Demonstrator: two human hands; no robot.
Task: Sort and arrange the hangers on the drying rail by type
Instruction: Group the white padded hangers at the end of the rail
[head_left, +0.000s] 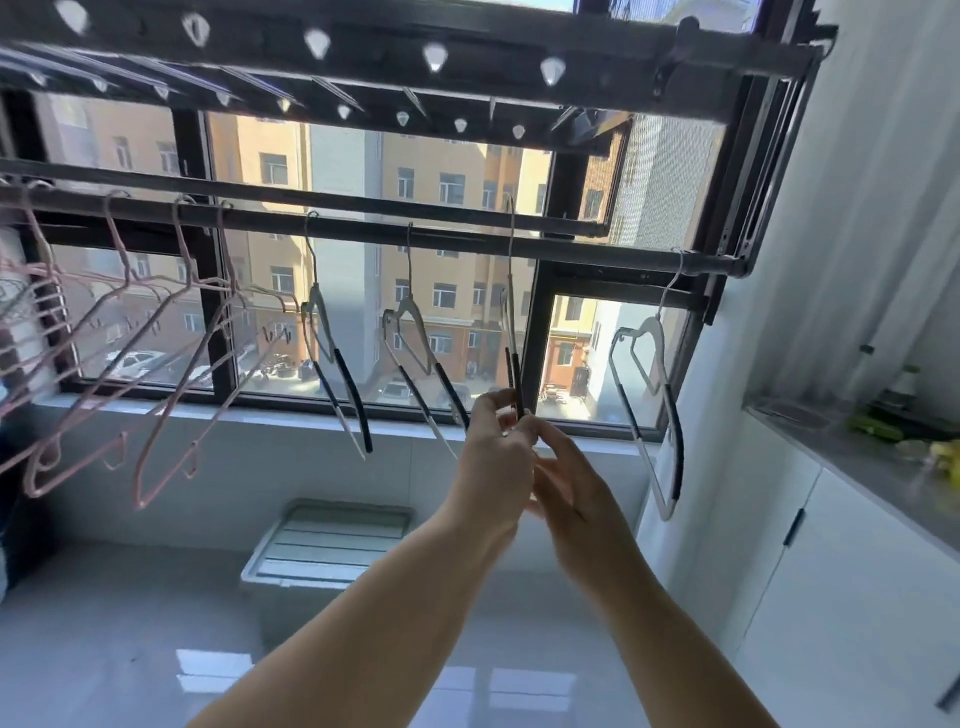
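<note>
**Both hands pinch one hanger's lower end**

Your left hand (493, 457) and right hand (569, 483) meet below the rail (363, 227). Their fingertips are closed in a narrow pinch on the black lower end of a white-and-black hanger (514, 374). It is turned edge-on, right of the matching hangers (421, 358) and left of the end hanger (652, 395) near the rail's right end. Pink hangers (171, 332) crowd the left end. You cannot tell whether its hook sits on the rail.

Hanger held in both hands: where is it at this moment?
Head view, right of centre: the held hanger stands edge-on at the drying rail, between a white-and-black hanger on its left and the rightmost hanger near the rail's end.
</note>
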